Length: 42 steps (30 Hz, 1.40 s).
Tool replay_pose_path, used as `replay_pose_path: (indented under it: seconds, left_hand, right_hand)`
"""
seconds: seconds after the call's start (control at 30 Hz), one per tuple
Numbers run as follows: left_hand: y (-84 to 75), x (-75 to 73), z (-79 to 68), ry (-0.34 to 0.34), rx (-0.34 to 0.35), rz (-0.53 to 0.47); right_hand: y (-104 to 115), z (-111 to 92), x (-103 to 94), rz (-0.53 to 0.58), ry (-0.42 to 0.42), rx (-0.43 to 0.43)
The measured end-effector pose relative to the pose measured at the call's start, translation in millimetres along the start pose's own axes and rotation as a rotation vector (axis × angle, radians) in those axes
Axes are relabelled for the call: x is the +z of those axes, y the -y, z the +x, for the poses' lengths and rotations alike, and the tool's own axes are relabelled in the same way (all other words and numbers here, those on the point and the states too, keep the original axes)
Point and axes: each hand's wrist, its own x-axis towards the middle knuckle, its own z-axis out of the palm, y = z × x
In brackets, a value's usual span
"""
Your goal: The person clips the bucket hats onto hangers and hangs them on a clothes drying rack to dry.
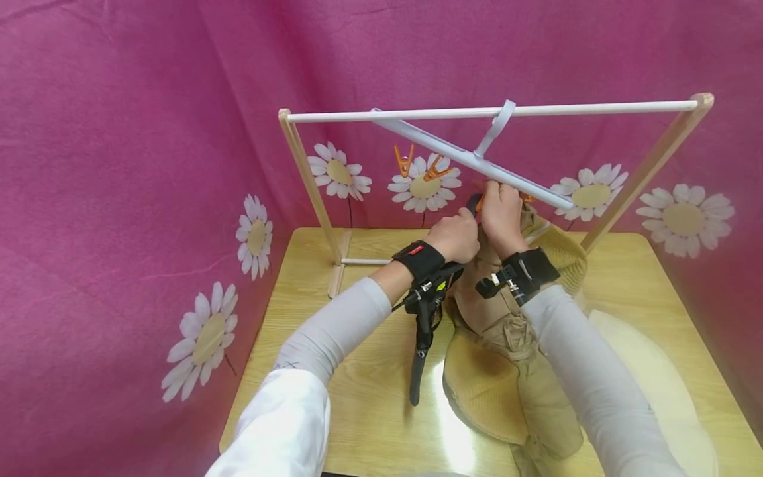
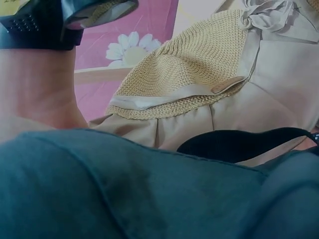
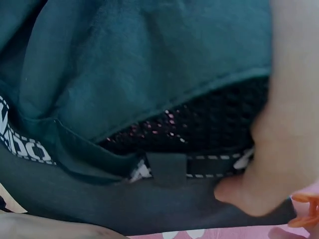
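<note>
Just below the pale hanger (image 1: 453, 152), both hands hold a dark green fabric hat (image 3: 149, 64); its dark edge (image 1: 474, 202) shows between them. My left hand (image 1: 456, 236) grips the hat from the left, fingers curled. On the other side my right hand (image 1: 502, 209) pinches its rim, with the thumb (image 3: 237, 194) pressing on the printed inner band. An orange clip (image 3: 306, 209) sits close to the right hand. Behind the hands hang a beige fabric hat with a bow (image 1: 517, 334) and a straw hat (image 2: 184, 69) with a pale ribbon.
The hanger hooks over the white rod (image 1: 596, 108) of a wooden rack, tilted down to the right. Two orange clips (image 1: 404, 162) dangle on its left half. A cream rounded piece (image 1: 644, 371) lies on the wooden table (image 1: 357, 411). Pink flowered cloth (image 1: 119, 165) surrounds the table.
</note>
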Motion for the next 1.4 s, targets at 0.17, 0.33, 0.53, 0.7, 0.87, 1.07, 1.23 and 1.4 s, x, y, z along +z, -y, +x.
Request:
replay_pose_path:
  seconds: [0.17,0.33,0.53,0.7,0.87,1.07,1.23,1.4]
  left_hand:
    - [-3.2,2.2,2.1,-0.01,-0.004,0.002]
    - [-4.8,4.6,3.6,-0.04,0.038,0.008]
    - [-1.8,8.3,7.2,-0.104,0.107,-0.084]
    - [3.2,10.5,10.3,-0.211,0.161,-0.261]
    - [6.3,11.5,9.9,-0.252,0.166,-0.406]
    - [6.7,15.3,11.1,-0.33,0.121,-0.43]
    - [6.5,17.1,10.6,-0.351,0.135,-0.439]
    - [8.5,19.8,11.7,-0.335,0.17,-0.478]
  right_hand:
    - [0.4,-3.2,2.3,0.016,-0.012,0.007]
    - [-0.9,-4.4,4.9,0.075,-0.004,0.006]
    - [-2.0,0.7,1.2,0.131,0.033,0.02]
    - [-0.4,5.5,-3.4,0.253,0.082,0.043]
    - [1.9,5.7,-4.0,0.308,0.106,0.056]
    - [1.1,0.2,-0.9,0.321,0.132,0.018]
    - [-1.1,-2.2,-1.3,0.305,0.131,-0.004]
    - [-4.7,-4.1,-3.5,0.319,0.137,0.013]
